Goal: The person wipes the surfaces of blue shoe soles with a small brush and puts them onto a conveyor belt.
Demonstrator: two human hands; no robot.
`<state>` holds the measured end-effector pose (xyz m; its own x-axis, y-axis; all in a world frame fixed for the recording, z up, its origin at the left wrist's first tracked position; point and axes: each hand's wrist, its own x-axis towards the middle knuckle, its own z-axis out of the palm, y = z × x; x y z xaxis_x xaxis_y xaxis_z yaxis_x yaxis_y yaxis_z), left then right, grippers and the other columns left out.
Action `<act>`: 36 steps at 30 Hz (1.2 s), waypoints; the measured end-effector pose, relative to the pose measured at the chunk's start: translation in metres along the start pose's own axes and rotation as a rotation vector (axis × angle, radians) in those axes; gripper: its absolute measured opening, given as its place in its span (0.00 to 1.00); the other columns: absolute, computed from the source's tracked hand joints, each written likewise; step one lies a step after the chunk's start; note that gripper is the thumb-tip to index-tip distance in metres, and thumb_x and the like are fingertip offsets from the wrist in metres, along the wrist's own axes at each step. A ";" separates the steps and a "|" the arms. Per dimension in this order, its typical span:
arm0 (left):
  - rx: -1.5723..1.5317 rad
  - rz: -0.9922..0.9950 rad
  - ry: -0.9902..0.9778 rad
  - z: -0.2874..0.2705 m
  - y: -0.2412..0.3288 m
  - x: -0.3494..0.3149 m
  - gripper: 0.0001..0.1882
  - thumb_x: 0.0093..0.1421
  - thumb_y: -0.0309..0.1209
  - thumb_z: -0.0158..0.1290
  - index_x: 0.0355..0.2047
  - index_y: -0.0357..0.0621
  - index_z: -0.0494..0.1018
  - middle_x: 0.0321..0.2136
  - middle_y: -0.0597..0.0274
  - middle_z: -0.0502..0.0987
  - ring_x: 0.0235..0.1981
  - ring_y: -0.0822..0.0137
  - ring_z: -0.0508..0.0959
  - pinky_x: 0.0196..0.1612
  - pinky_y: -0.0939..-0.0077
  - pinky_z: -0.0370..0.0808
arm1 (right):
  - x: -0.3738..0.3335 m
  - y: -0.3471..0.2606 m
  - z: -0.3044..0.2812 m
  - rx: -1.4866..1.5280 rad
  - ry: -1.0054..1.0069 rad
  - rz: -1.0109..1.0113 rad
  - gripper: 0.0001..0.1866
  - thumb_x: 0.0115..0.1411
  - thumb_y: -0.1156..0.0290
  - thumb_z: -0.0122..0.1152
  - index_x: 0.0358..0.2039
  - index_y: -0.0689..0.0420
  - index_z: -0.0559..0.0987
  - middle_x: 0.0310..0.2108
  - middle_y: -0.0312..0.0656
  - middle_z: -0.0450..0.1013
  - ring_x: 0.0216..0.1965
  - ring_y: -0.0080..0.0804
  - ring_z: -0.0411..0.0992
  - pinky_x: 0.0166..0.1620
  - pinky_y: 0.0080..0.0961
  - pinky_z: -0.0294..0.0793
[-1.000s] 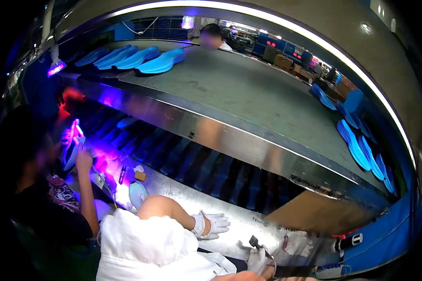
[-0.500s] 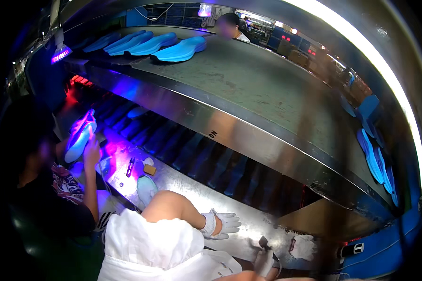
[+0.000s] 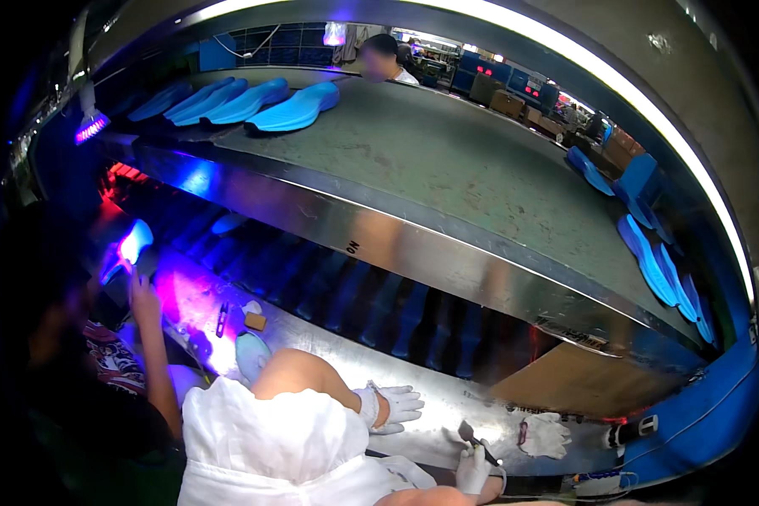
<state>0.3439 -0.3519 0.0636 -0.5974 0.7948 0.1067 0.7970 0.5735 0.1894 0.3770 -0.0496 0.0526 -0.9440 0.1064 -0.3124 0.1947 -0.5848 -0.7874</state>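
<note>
My left hand [image 3: 399, 408], in a white glove, lies flat with fingers spread on the shiny metal tabletop [image 3: 312, 337], holding nothing. My right hand [image 3: 472, 469], also gloved in white, is closed around the handle of a small brush [image 3: 467, 432] near the table's front edge. The brush's dark flat head points up and away from me. A thin tube or cord [image 3: 503, 482] curves beside that hand. Just beyond the right hand lies an empty white glove [image 3: 544, 435]. By my left elbow rests a pale shoe sole [image 3: 251, 356], partly hidden by my arm.
A green conveyor belt [image 3: 447, 160] runs above, with blue soles [image 3: 291, 108] at its left and more blue soles [image 3: 649, 261] at its right. Dark soles [image 3: 337, 295] line the shelf below. At left, a co-worker holds a lit sole [image 3: 135, 242]. Snips [image 3: 222, 320] and a tan block [image 3: 255, 321] lie nearby.
The whole view has shifted slightly. The co-worker's sole has tilted and moved under brighter light. My left hand stays flat, and my right hand still grips the brush.
</note>
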 end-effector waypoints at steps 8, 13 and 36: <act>-0.009 -0.022 0.119 0.020 0.002 -0.009 0.26 0.57 0.42 0.47 0.51 0.38 0.65 0.56 0.42 0.63 0.60 0.47 0.60 0.63 0.51 0.53 | 0.005 0.007 -0.007 -0.039 -0.049 0.021 0.19 0.60 0.71 0.57 0.50 0.65 0.68 0.41 0.43 0.70 0.39 0.27 0.70 0.36 0.20 0.68; -0.030 0.019 0.087 0.008 0.002 -0.002 0.27 0.59 0.41 0.45 0.54 0.38 0.64 0.59 0.43 0.60 0.61 0.46 0.58 0.65 0.53 0.50 | 0.000 0.004 -0.010 -0.031 -0.053 -0.021 0.19 0.60 0.72 0.56 0.50 0.65 0.68 0.39 0.41 0.70 0.35 0.25 0.69 0.34 0.20 0.69; 0.002 0.073 0.189 -0.025 0.011 -0.001 0.20 0.53 0.37 0.50 0.43 0.37 0.67 0.44 0.48 0.67 0.46 0.51 0.68 0.52 0.58 0.64 | 0.003 0.015 -0.005 0.147 -0.036 -0.009 0.15 0.57 0.79 0.56 0.45 0.67 0.70 0.32 0.44 0.70 0.28 0.27 0.69 0.30 0.24 0.73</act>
<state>0.3507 -0.3512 0.0902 -0.5442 0.7828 0.3017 0.8387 0.5167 0.1722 0.3785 -0.0539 0.0375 -0.9550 0.0847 -0.2842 0.1476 -0.6954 -0.7033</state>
